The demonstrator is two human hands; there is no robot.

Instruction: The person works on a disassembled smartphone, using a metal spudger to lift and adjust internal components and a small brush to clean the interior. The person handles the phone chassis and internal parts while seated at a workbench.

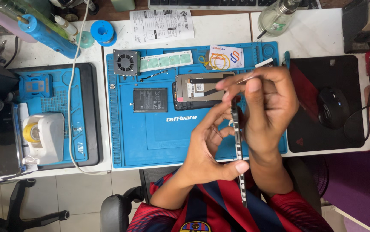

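Observation:
A dark phone frame stands on edge above the blue work mat, seen from its thin side. My left hand grips it from the left, thumb pressed near its lower end. My right hand holds thin metal tweezers at the frame's upper end, fingers pinched. On the mat behind lie an opened phone body with a bronze shield and a flat black battery.
A small grey fan, a green strip and yellow rubber bands lie along the mat's top. A tape dispenser sits on a tray to the left. A black mouse rests on a dark pad to the right. A glass bottle stands behind.

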